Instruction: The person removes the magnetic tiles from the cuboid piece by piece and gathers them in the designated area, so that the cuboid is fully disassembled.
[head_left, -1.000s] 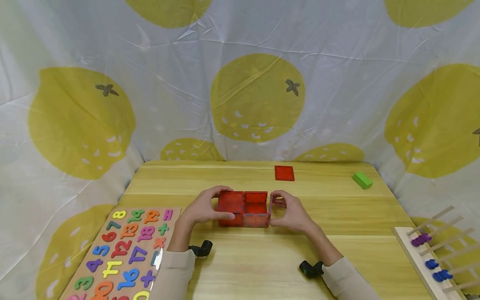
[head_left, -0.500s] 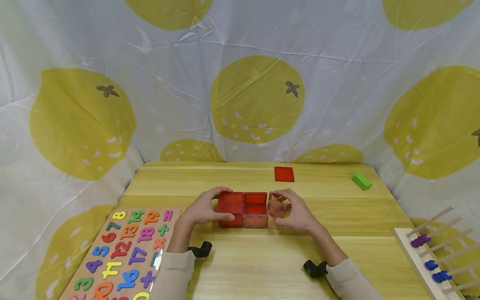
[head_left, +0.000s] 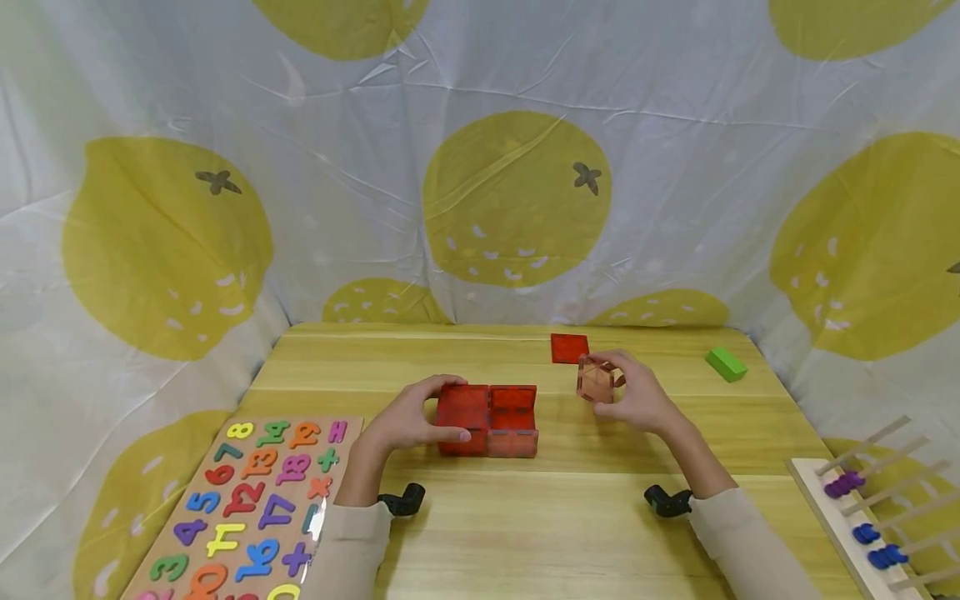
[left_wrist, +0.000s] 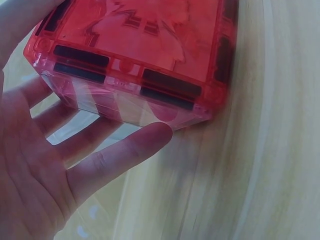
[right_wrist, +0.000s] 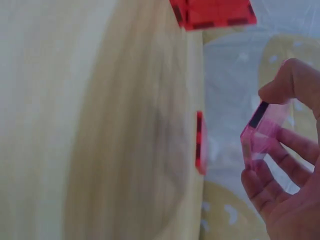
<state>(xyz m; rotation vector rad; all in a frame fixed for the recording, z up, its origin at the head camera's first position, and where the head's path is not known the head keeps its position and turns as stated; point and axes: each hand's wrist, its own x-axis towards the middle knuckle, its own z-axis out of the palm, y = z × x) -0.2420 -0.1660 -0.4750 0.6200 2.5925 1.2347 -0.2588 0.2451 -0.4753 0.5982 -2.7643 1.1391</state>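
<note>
A box of see-through red magnetic tiles (head_left: 462, 406) stands mid-table, its left part covered and its right part uncovered on top and at the right end. My left hand (head_left: 408, 414) grips its left end, thumb along the front and fingers at the back; the left wrist view shows the thumb against the red tile box (left_wrist: 145, 45). To the right of it, my right hand (head_left: 637, 392) pinches a pale pink, many-sided magnetic tile (head_left: 595, 382) by its edges, held apart from the box. In the right wrist view this pink tile (right_wrist: 265, 127) is between thumb and fingertips.
A flat red square tile (head_left: 569, 348) lies behind the right hand. A green block (head_left: 726, 364) is at the back right. On the left lies a number puzzle board (head_left: 247, 500), and a wooden bead counter (head_left: 840, 517) stands at the right edge. A patterned cloth hangs behind.
My right hand has drawn the pink tile away from the box's right end, moving right and back toward the loose red square. The left hand keeps its hold on the box.
</note>
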